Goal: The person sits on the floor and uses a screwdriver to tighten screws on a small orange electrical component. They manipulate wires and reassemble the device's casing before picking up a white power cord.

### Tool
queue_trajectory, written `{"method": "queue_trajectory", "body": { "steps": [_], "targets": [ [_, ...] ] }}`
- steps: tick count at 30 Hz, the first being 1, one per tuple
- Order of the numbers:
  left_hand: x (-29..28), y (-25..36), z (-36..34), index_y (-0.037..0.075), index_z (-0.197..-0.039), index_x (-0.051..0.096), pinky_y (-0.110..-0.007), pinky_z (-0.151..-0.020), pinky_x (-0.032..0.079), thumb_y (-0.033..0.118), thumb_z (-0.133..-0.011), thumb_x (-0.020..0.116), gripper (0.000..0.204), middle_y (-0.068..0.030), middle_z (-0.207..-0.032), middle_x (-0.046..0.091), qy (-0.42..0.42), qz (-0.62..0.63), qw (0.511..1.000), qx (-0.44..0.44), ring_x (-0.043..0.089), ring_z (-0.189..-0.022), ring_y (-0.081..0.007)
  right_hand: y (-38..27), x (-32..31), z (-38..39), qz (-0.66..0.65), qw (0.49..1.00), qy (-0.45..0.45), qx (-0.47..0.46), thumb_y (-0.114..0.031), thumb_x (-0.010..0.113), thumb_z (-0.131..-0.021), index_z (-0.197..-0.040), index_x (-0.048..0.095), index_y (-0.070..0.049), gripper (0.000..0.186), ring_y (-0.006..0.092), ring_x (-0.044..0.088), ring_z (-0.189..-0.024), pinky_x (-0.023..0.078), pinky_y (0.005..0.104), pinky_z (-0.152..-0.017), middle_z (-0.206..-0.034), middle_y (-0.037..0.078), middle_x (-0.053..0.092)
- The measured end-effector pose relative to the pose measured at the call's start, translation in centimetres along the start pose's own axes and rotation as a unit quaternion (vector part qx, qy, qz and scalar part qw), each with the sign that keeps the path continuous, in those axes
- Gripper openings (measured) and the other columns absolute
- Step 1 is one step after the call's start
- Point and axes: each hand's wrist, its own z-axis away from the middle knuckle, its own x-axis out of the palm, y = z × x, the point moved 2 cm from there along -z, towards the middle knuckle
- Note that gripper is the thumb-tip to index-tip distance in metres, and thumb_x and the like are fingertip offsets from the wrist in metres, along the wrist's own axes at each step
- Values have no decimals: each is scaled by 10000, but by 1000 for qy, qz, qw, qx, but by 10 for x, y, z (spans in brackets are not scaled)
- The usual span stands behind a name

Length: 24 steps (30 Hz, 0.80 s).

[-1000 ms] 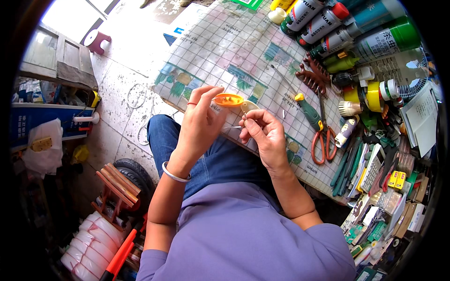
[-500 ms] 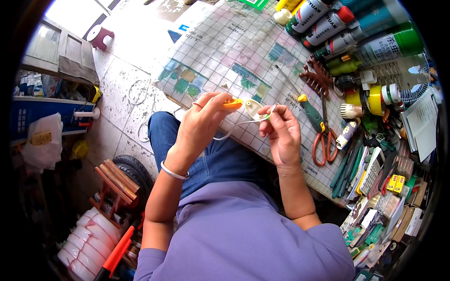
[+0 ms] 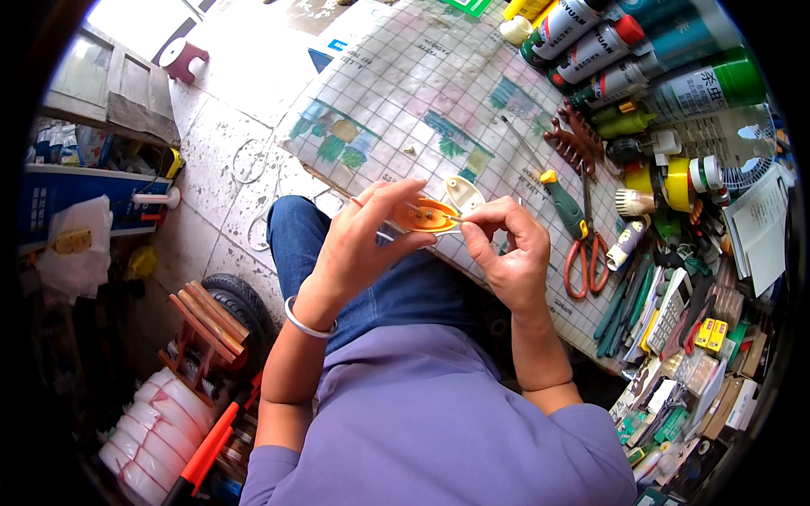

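Observation:
My left hand [image 3: 369, 232] is closed round a small open orange casing [image 3: 426, 218], with small parts showing inside it. My right hand [image 3: 515, 253] pinches a thin piece at the right end of the casing, too small to tell clearly, perhaps the white cord's end. A cream cover [image 3: 464, 194] is just behind the casing, over the near edge of the gridded worktop [image 3: 380, 76]. To the right lie a green-handled screwdriver [image 3: 564, 201] and orange-handled scissors [image 3: 579, 270].
Spray cans [image 3: 591, 51], tape rolls [image 3: 675, 181] and pens [image 3: 620, 312] crowd the worktop's right side. At left are a pink stool [image 3: 184, 59], cord loops [image 3: 249, 164] on the floor, wooden slats [image 3: 211, 320] and white rolls [image 3: 156, 426]. My knee [image 3: 295, 219] is below the worktop.
Both hands have shifted; over the last half second they moved lower, and the orange casing now shows its inside. My right fingers have come over to the casing's right end.

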Motion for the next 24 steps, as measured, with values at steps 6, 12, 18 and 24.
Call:
{"method": "queue_trajectory", "body": {
  "steps": [6,12,18,24],
  "targets": [
    [-2,19,1,48,-1157,575,-337,-700,548,116,-750,800,470,-109,-989,634,-13,-91,996,1,691,-832,-253,-6,0,-9,45,999,-14,-20,-14,728,-824,-871,649,-10,92,98,545,-655,440,225,-609,-781,43,600],
    [0,26,4,60,-1115,648,-316,-738,558,99,-714,824,440,-91,-995,632,33,-135,989,-52,676,-857,-243,-13,11,-6,83,994,-43,-48,-6,722,-804,-826,622,-15,102,78,536,-606,435,223,-552,-756,30,596],
    [2,27,7,60,-1102,652,-320,-713,558,91,-705,820,433,-91,-981,626,40,-168,983,-60,675,-832,-244,-12,21,1,82,995,-40,34,-12,716,-783,-758,579,-21,140,56,524,-537,424,218,-500,-681,19,594],
    [5,27,8,49,-1121,589,-338,-614,544,85,-735,784,435,-96,-957,580,39,-218,975,-8,652,-758,-262,-15,21,1,84,991,-47,92,-55,717,-773,-764,552,-24,168,289,645,-664,515,364,-607,-730,121,641]
  ]
}}
